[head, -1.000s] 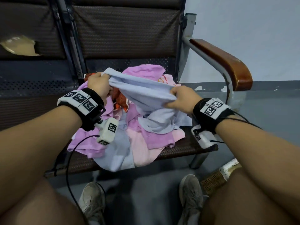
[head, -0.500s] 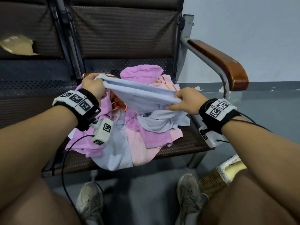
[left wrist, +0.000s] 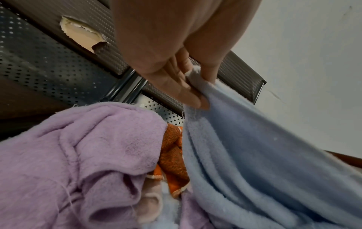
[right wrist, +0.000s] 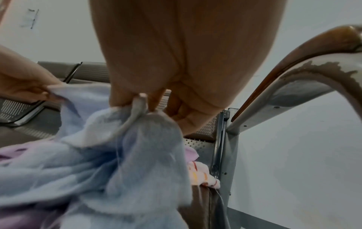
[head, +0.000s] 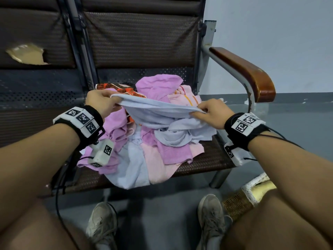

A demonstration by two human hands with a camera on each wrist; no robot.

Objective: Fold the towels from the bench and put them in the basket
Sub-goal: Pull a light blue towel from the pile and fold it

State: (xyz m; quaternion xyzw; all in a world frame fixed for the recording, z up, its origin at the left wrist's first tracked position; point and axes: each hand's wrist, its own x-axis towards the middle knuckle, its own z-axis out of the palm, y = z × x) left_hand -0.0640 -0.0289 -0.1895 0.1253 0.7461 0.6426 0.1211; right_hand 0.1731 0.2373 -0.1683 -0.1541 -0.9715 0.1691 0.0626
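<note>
A light blue towel [head: 153, 112] is stretched between my two hands above a heap of towels on the bench seat [head: 207, 159]. My left hand [head: 102, 101] pinches its left corner, with the fingers [left wrist: 188, 89] curled on the cloth. My right hand [head: 209, 112] pinches the right corner [right wrist: 141, 105]. The lower part of the blue towel [right wrist: 137, 155] sags onto the heap. Purple towels [left wrist: 78, 155], pink ones [head: 156, 165] and an orange patterned one [left wrist: 172, 162] lie beneath. A woven basket [head: 239, 202] stands on the floor at the lower right, partly hidden by my right leg.
The bench backrest [head: 140, 37] rises behind the heap. A wooden armrest [head: 252, 73] on a metal frame stands to the right of the seat. My shoes [head: 102, 224] rest on the grey floor under the seat's front edge. A torn hole [head: 27, 55] shows in the left backrest.
Both hands have moved apart and slightly lower, pulling the blue towel's top edge wider and flatter over the heap. The towel's bulk has lifted off the pile somewhat.
</note>
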